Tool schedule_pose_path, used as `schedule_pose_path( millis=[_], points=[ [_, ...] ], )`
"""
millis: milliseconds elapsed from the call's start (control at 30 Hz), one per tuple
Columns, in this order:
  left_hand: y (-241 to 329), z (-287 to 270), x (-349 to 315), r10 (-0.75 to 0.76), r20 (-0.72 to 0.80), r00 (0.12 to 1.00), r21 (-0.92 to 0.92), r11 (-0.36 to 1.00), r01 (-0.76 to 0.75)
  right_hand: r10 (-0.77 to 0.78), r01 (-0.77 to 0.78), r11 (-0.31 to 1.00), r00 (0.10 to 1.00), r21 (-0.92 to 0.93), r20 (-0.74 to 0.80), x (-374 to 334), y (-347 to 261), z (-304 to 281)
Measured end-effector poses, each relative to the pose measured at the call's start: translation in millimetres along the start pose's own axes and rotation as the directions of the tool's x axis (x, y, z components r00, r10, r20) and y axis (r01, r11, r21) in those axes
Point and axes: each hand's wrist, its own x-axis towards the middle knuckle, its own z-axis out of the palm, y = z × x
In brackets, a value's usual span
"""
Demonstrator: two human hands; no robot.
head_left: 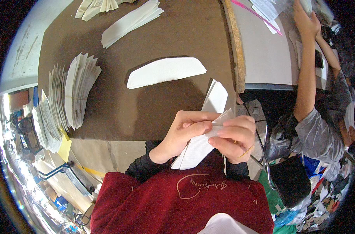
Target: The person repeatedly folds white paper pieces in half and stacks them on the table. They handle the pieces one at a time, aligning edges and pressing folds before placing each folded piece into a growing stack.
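In front of my chest I hold a narrow bundle of white cut pieces (215, 97), tilted, with its near end showing ribbed layers. My left hand (187, 130) is closed round the middle of the bundle, thumb on top. My right hand (236, 138) is closed at the same spot, fingers pinching a crumpled pale strip (223, 118) against it. A thin pale strand (225, 165) hangs below my right hand. Beyond my hands a white curved, collar-shaped piece (166, 72) lies flat on the brown table (158, 105). Whether it is one layer or several I cannot tell.
Upright bundles of white pieces (79, 91) stand at the table's left edge. Another fanned stack (131, 23) lies farther back. To the right, past a raw board edge (236, 46), a co-worker's arms (307, 70) reach over a pale table. A black chair (288, 181) stands below.
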Motion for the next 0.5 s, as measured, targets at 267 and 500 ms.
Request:
schedule_pose_path(
  millis=[267,500],
  points=[
    [13.4,-14.2,0.3,-0.132,0.06,0.989,0.054,0.99,0.129,-0.225,0.253,0.939,0.964,0.234,-0.142,-3.2,-7.5,4.7],
    [7.1,-4.8,9.4,0.127,0.351,0.928,0.118,0.977,-0.179,-0.224,0.278,0.923,0.95,0.265,-0.216,-7.4,-10.4,14.3]
  ],
)
